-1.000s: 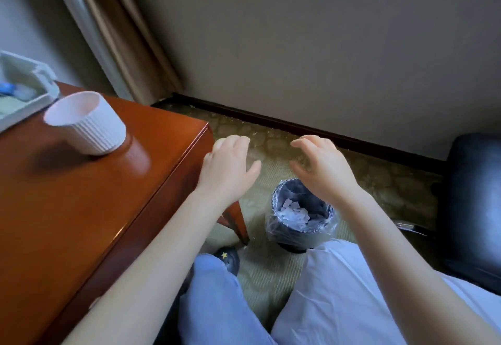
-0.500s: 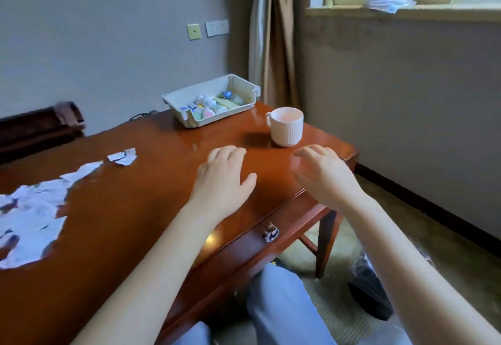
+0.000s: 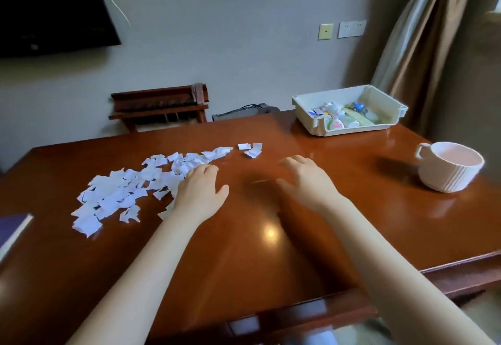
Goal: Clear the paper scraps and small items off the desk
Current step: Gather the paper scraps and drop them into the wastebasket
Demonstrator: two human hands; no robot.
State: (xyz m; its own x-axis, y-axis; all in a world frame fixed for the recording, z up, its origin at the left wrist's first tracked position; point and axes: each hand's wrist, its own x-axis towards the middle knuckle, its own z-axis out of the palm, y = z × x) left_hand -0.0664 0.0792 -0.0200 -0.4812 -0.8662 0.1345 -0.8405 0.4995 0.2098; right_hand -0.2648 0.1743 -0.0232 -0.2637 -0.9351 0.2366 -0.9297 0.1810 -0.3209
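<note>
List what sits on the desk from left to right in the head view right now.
Purple book → paper scraps → left hand → right hand → white tray of small items → ribbed cup. Both hands are open and empty above the desk.

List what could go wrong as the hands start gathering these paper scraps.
The paper scraps are light and loosely spread, so a quick sweep by the left hand may scatter some off the desk. The three scraps lying apart may get missed. A wide swing by the right hand might knock the mug.
</note>
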